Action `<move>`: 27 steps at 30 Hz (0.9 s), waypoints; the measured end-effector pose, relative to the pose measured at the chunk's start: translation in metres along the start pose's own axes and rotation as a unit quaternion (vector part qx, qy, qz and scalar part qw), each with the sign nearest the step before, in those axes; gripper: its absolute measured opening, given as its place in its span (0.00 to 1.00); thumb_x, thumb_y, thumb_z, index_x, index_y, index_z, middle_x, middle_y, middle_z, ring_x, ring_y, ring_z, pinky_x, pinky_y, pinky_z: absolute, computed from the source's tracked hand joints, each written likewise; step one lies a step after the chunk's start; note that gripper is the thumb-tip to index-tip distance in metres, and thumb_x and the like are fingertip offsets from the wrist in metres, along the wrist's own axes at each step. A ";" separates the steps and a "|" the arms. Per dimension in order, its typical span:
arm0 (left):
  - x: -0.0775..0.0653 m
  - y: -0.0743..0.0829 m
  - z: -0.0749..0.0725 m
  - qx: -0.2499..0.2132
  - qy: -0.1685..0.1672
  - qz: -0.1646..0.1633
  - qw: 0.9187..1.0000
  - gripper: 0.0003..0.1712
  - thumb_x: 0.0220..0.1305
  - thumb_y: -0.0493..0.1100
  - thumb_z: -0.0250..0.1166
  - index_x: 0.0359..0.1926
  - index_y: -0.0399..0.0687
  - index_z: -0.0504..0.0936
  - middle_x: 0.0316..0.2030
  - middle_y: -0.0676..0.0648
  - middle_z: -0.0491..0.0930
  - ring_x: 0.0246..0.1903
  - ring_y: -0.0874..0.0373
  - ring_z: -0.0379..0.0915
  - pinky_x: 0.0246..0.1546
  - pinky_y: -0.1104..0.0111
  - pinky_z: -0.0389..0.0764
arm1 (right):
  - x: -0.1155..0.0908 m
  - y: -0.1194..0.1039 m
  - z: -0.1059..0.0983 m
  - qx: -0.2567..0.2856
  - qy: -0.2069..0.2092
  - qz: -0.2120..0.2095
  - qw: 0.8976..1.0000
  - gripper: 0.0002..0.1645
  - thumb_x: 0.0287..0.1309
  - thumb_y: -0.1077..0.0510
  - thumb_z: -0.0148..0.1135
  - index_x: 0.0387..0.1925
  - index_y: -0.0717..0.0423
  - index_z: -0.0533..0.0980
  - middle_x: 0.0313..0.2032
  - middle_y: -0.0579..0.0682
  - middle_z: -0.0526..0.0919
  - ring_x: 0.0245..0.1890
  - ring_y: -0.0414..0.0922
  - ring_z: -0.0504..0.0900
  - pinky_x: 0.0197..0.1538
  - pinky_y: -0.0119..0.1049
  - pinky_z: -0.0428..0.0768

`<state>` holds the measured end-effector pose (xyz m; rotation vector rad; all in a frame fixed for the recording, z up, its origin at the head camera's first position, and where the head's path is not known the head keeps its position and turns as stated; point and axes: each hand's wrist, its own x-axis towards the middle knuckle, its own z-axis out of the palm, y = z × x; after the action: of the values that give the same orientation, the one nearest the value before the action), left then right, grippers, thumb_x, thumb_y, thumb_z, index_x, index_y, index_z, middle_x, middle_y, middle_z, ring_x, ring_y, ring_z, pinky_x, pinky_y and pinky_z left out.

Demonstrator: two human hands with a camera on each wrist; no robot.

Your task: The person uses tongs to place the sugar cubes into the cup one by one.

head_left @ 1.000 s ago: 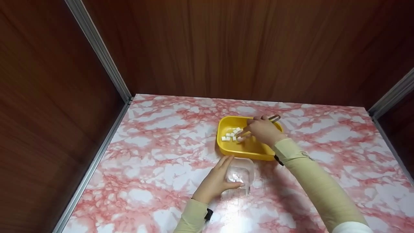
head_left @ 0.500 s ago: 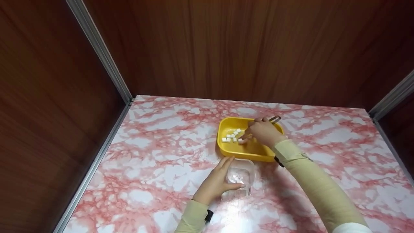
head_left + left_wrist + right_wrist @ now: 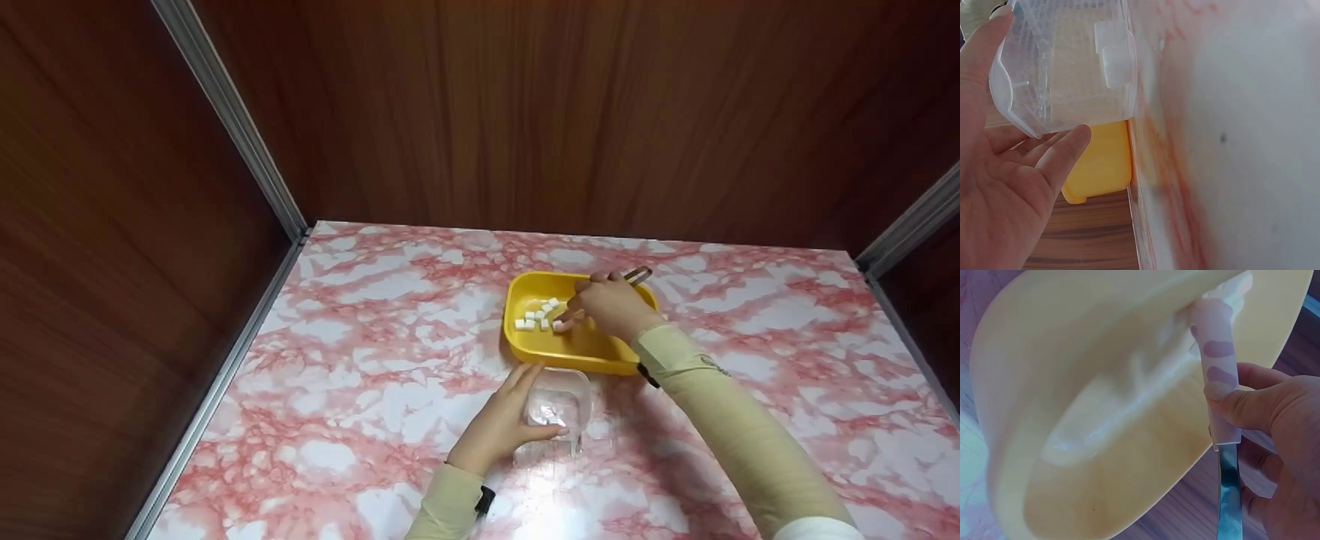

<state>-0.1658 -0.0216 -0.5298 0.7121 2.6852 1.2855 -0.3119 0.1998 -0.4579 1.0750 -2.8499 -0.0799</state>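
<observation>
My left hand grips a clear plastic box, thumb along one side and fingers on the other. In the left wrist view, white latches show on the box's side. Just beyond stands a yellow plastic tub with several small white cubes toward its left. Over the tub, my right hand holds small tongs, metal with pale pink, purple-patched arms. The tongs point down and left, their tips at the rightmost white cube. Thumb and fingers pinch the tongs in the right wrist view.
A table with a red and white marbled top lies beneath everything. Dark wood panels rise behind it and at both sides, with metal strips at the corners.
The right hand and tongs have barely shifted at the rightmost cube. Left hand, box and tub keep their places.
</observation>
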 end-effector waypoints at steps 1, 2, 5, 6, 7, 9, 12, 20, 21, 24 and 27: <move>0.000 0.000 0.000 -0.001 0.000 -0.001 1.000 0.56 0.53 0.64 0.68 0.74 0.48 0.53 0.71 0.43 0.53 0.66 0.47 0.56 0.64 0.58 0.63 | 0.000 0.000 0.000 -0.003 0.003 -0.001 1.000 0.26 0.45 0.74 0.68 0.40 0.42 0.87 0.34 0.48 0.80 0.39 0.53 0.74 0.44 0.52 0.71; 0.000 0.000 0.000 -0.001 -0.001 -0.001 1.000 0.56 0.52 0.64 0.68 0.74 0.48 0.52 0.71 0.43 0.53 0.66 0.48 0.56 0.64 0.57 0.63 | 0.000 0.000 0.000 -0.007 0.004 0.000 1.000 0.26 0.44 0.74 0.68 0.40 0.42 0.86 0.35 0.48 0.80 0.39 0.53 0.74 0.44 0.52 0.70; -0.001 0.000 0.000 0.000 -0.001 -0.001 1.000 0.57 0.51 0.64 0.69 0.74 0.48 0.52 0.71 0.43 0.53 0.67 0.48 0.56 0.64 0.57 0.63 | -0.001 0.000 -0.001 -0.019 0.006 -0.001 1.000 0.25 0.43 0.72 0.70 0.40 0.42 0.86 0.36 0.49 0.80 0.39 0.54 0.74 0.43 0.52 0.70; -0.001 0.000 0.000 0.000 -0.001 0.000 1.000 0.57 0.52 0.64 0.69 0.74 0.48 0.52 0.71 0.43 0.53 0.67 0.48 0.56 0.64 0.57 0.63 | -0.002 0.000 -0.002 -0.024 0.006 -0.001 1.000 0.25 0.43 0.72 0.70 0.40 0.43 0.86 0.36 0.50 0.81 0.40 0.54 0.74 0.43 0.52 0.70; -0.001 0.000 0.000 -0.001 -0.001 0.001 1.000 0.57 0.51 0.64 0.69 0.74 0.48 0.52 0.71 0.43 0.52 0.67 0.48 0.55 0.64 0.57 0.63 | -0.002 0.000 -0.002 -0.028 0.007 -0.001 1.000 0.24 0.43 0.72 0.70 0.40 0.43 0.86 0.37 0.50 0.81 0.40 0.54 0.74 0.43 0.52 0.70; -0.001 0.000 0.000 -0.002 -0.001 0.004 1.000 0.57 0.52 0.64 0.69 0.74 0.47 0.52 0.71 0.42 0.52 0.67 0.48 0.55 0.64 0.57 0.62 | -0.003 0.000 -0.003 -0.034 0.007 -0.001 0.999 0.24 0.45 0.72 0.69 0.40 0.43 0.85 0.37 0.50 0.80 0.40 0.54 0.74 0.43 0.52 0.70; -0.001 0.000 0.000 -0.002 0.001 0.011 1.000 0.57 0.52 0.63 0.69 0.74 0.46 0.52 0.71 0.42 0.53 0.66 0.48 0.56 0.64 0.57 0.63 | -0.005 0.000 -0.006 -0.037 0.013 0.002 0.999 0.23 0.48 0.73 0.67 0.40 0.43 0.85 0.38 0.51 0.80 0.41 0.53 0.74 0.43 0.52 0.69; 0.000 0.000 -0.001 0.001 0.004 0.008 1.000 0.57 0.51 0.66 0.68 0.74 0.47 0.53 0.71 0.43 0.54 0.66 0.48 0.57 0.64 0.58 0.63 | -0.009 -0.001 -0.017 -0.045 0.026 0.001 0.999 0.22 0.53 0.73 0.63 0.40 0.44 0.85 0.38 0.51 0.80 0.42 0.54 0.73 0.46 0.53 0.67; 0.000 0.000 -0.001 0.001 0.003 0.004 1.000 0.58 0.50 0.66 0.68 0.74 0.47 0.53 0.71 0.43 0.53 0.66 0.48 0.57 0.64 0.58 0.62 | -0.009 -0.002 -0.018 -0.044 0.026 0.001 0.999 0.22 0.53 0.73 0.63 0.41 0.44 0.85 0.38 0.51 0.80 0.42 0.54 0.73 0.46 0.53 0.67; -0.001 0.001 -0.001 0.001 0.001 -0.001 1.000 0.58 0.50 0.67 0.68 0.74 0.48 0.52 0.71 0.43 0.53 0.66 0.48 0.57 0.64 0.58 0.62 | -0.013 -0.002 -0.020 -0.042 0.027 0.002 0.999 0.22 0.54 0.73 0.62 0.42 0.44 0.85 0.38 0.51 0.79 0.42 0.54 0.73 0.46 0.53 0.67; -0.001 0.000 -0.001 0.005 0.000 0.001 1.000 0.57 0.51 0.65 0.68 0.74 0.47 0.53 0.71 0.44 0.54 0.65 0.48 0.58 0.64 0.58 0.64 | -0.018 -0.003 -0.025 -0.044 0.030 0.001 0.999 0.22 0.55 0.73 0.61 0.42 0.44 0.85 0.38 0.51 0.80 0.42 0.54 0.74 0.45 0.52 0.67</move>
<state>-0.1650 -0.0224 -0.5290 0.7161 2.6932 1.2749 -0.2936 0.2087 -0.4349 1.0394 -2.7657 -0.1692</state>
